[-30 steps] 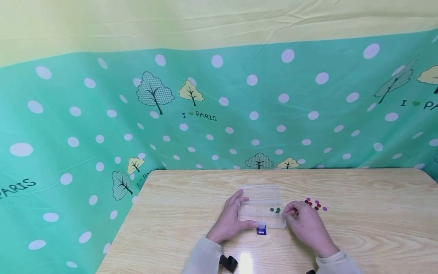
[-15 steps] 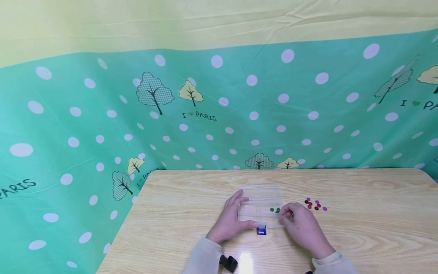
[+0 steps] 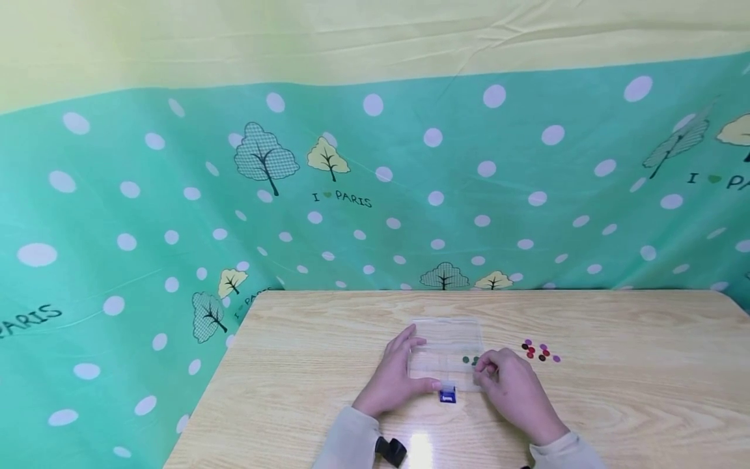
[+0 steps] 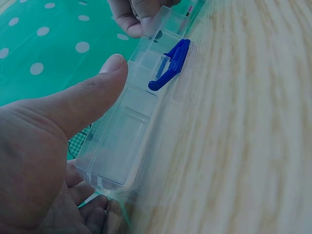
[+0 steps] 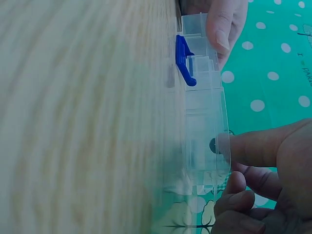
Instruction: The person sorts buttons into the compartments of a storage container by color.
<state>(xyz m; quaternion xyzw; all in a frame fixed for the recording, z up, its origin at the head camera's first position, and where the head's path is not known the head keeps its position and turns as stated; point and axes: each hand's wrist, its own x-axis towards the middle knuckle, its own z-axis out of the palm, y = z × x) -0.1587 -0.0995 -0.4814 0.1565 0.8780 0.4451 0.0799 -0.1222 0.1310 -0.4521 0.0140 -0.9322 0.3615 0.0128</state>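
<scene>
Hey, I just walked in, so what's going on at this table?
A person's left hand holds a clear box with a blue latch by its left end. The right hand appears to pinch a dark disc at the box's right end. Green discs lie inside the box, while purple, red and dark discs sit loose on the table, to its right.

In came the right hand [image 3: 518, 393], leftward and a touch nearer the wearer! Its fingertips, at the right wall of the clear box [image 3: 430, 365] a second before, crossed that edge and came over the box's right end. Two of the green discs [image 3: 465, 359] slipped partly behind the fingers, and the near right corner vanished beneath the hand. Out popped a red disc [image 3: 530, 355], hidden earlier by the knuckles, and the right sleeve [image 3: 565, 453] swung left too.
</scene>
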